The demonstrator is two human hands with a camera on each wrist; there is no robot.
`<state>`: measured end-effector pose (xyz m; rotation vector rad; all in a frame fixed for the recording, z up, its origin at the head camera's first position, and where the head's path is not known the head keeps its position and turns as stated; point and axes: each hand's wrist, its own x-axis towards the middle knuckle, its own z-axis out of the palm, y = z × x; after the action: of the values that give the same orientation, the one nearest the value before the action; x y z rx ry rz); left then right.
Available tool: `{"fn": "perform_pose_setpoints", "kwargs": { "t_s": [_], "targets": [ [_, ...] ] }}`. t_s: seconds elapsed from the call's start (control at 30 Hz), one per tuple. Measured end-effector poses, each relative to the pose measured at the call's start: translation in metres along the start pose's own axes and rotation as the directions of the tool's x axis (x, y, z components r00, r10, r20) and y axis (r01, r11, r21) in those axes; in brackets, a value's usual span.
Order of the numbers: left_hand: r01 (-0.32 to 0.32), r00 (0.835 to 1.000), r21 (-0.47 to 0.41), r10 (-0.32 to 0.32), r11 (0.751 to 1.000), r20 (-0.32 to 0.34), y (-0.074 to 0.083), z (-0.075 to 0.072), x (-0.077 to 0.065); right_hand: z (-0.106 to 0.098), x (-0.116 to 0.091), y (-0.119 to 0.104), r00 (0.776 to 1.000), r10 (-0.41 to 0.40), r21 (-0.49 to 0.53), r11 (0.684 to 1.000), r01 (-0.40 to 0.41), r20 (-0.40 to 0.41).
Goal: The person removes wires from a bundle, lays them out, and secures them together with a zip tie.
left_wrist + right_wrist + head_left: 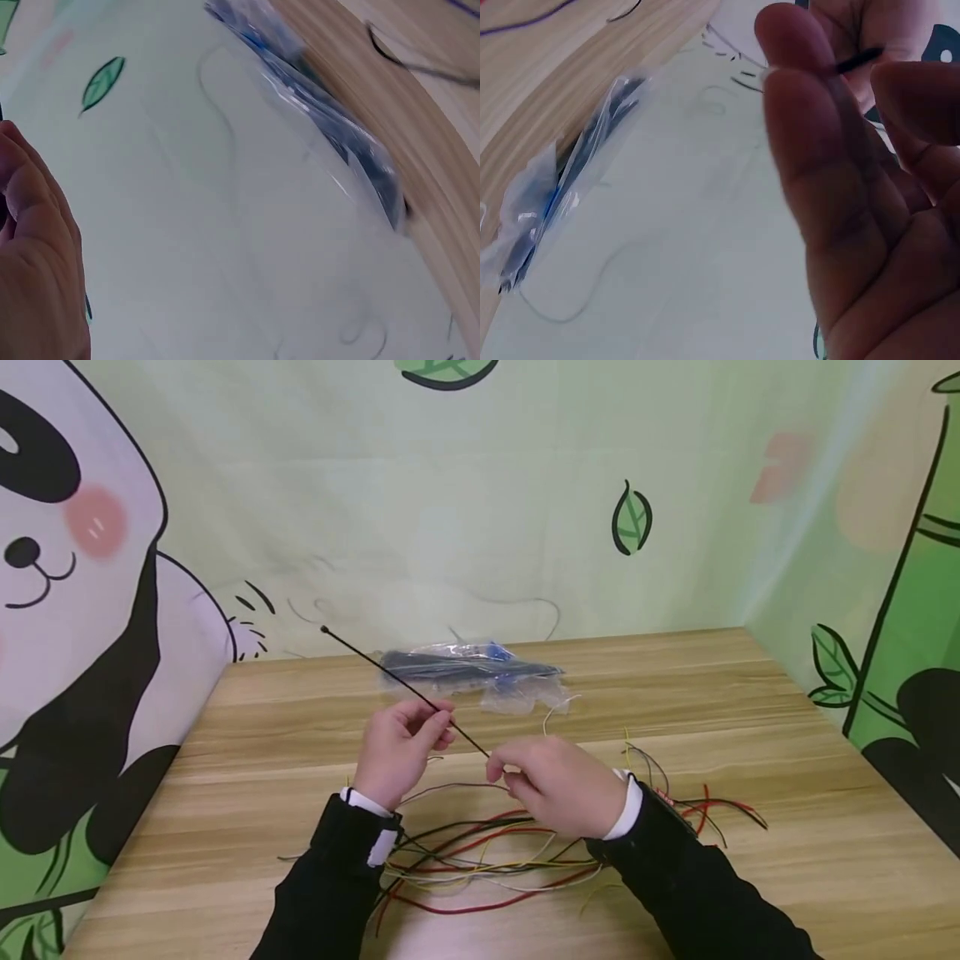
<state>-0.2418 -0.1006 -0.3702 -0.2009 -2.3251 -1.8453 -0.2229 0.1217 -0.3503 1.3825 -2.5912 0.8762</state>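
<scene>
A thin black cable tie [375, 663], with a small head at its upper left end, slants through the air above the table in the head view. Around its middle, the thumb and fingers of my left hand [397, 750] pinch it. My right hand [562, 787] holds its lower right end between thumb and forefinger. The right wrist view has a short dark piece of the tie [859, 59] near the right fingertips. Below both hands lies a loose bundle of red, black, yellow and white wires [480, 910], partly covered by the right hand and sleeve.
A clear plastic bag [450, 667] with dark strips and something blue inside lies at the back of the wooden table [675, 693]. Behind it stands a printed wall sheet [480, 510]. Wire ends [705, 810] spread out right of the right wrist.
</scene>
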Motion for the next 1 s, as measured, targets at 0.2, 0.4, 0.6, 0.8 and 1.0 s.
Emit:
{"fn": "perform_pose_setpoints", "kwargs": {
  "t_s": [0.2,0.4,0.6,0.8,1.0],
  "targets": [
    [-0.070,0.996,0.211,0.079,0.975,-0.034,-0.009,-0.004,0.011,-0.005,-0.001,0.007,0.997,0.081,-0.056,0.995,-0.080,0.011],
    [-0.136,0.988,0.351,0.152,0.926,-0.019,-0.014,-0.001,0.022,-0.007,-0.004,0.010,0.994,0.106,-0.044,0.994,-0.104,0.033],
    [-0.201,0.979,0.394,0.199,0.897,0.047,-0.016,0.009,0.031,-0.009,-0.003,0.012,0.994,0.102,-0.067,0.993,-0.101,0.024],
    [-0.273,0.961,0.404,0.231,0.873,0.151,-0.023,0.018,0.036,-0.011,-0.003,0.011,0.993,0.113,-0.080,0.991,-0.110,0.026],
    [-0.318,0.943,0.375,0.250,0.871,0.220,-0.031,0.027,0.035,-0.008,-0.003,0.015,0.993,0.112,-0.078,0.991,-0.110,0.030]
  ]
}}
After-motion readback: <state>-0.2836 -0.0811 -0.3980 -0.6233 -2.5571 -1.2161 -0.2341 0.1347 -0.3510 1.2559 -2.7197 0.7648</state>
